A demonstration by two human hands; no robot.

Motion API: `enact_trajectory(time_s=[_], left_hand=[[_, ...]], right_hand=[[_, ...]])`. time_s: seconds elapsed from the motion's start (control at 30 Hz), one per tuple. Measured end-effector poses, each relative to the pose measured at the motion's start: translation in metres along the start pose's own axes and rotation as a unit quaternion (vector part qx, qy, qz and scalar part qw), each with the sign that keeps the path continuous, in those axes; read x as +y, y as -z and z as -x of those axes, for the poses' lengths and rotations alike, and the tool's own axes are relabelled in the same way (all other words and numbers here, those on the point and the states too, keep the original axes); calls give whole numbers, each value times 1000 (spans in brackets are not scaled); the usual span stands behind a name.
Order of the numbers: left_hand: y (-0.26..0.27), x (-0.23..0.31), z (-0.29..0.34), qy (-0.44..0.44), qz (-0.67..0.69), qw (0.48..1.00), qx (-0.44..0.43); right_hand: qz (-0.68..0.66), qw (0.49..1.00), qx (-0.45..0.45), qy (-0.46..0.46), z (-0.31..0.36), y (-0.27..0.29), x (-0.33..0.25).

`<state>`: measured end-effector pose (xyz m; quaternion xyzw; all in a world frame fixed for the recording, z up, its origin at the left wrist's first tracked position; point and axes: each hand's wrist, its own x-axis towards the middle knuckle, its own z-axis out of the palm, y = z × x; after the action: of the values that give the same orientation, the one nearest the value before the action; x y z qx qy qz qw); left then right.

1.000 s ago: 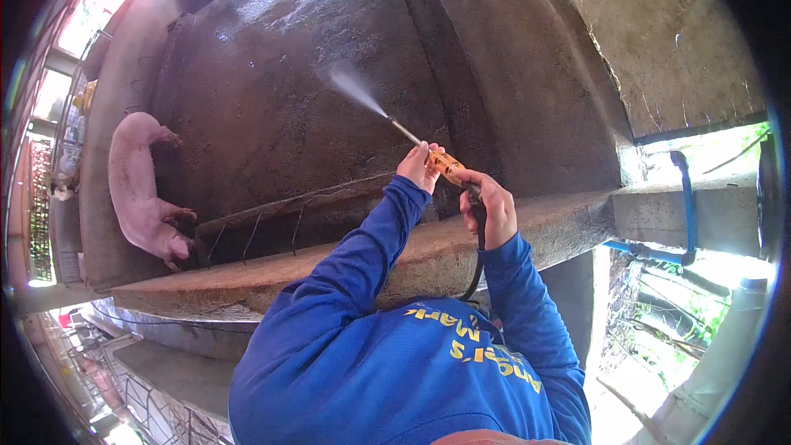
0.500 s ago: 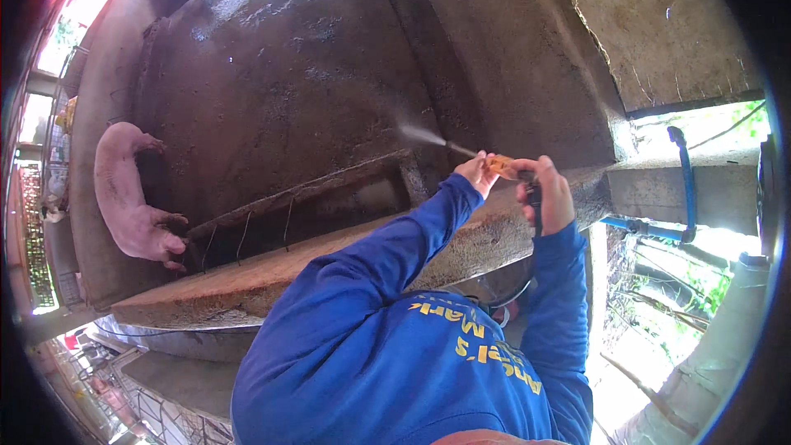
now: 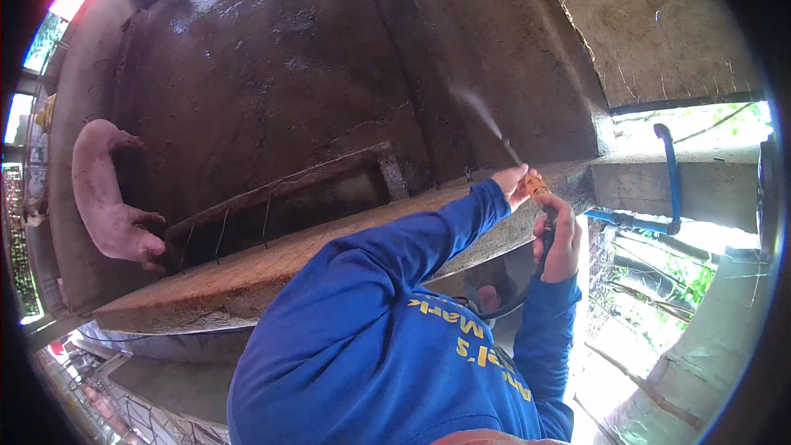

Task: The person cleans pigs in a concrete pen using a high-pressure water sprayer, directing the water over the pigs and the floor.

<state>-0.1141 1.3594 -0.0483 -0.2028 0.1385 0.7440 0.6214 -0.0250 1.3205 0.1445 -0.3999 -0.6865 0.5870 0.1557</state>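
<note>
Both my hands hold an orange-and-black spray gun (image 3: 537, 188) out over the low concrete wall. Fingers of my left hand (image 3: 512, 185) are closed around its front part, near the thin nozzle. Behind it, my right hand (image 3: 563, 241) wraps the black grip; the trigger is hidden by the fingers. A white jet of water (image 3: 483, 113) leaves the nozzle toward the far side of the pen. Wet, dark concrete floor (image 3: 272, 91) spreads beyond the wall. At the left, a pink pig (image 3: 103, 189) stands along the side wall, away from the jet.
Just past the low wall (image 3: 222, 288) lies a concrete trough (image 3: 389, 171) with thin metal rods across it. A blue pipe (image 3: 671, 169) runs at the right by a concrete ledge. A dark round container (image 3: 494, 288) sits under my arms. Another pig (image 3: 105, 408) shows at lower left.
My hands and the spray gun have shifted right and slightly down. The jet has swung from pointing left to pointing up and left. The view has turned a little; the pig keeps its posture.
</note>
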Motion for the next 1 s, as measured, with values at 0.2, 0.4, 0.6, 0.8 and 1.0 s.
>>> enact_trajectory(time_s=[0.2,0.4,0.6,0.8,1.0], left_hand=[[-40,43,16,-82,-35,995,38],[-76,91,58,-205,-147,967,-18],[-83,106,80,-233,-181,952,-76],[-95,106,98,-256,-182,946,-86],[-107,109,115,-296,-161,934,-115]], right_hand=[[-16,997,-21,74,-1,-11,-1],[-47,978,-19,202,0,-35,2],[-77,962,-17,261,5,-44,16],[-50,948,-4,314,12,-50,16],[-59,938,-5,340,14,-52,13]])
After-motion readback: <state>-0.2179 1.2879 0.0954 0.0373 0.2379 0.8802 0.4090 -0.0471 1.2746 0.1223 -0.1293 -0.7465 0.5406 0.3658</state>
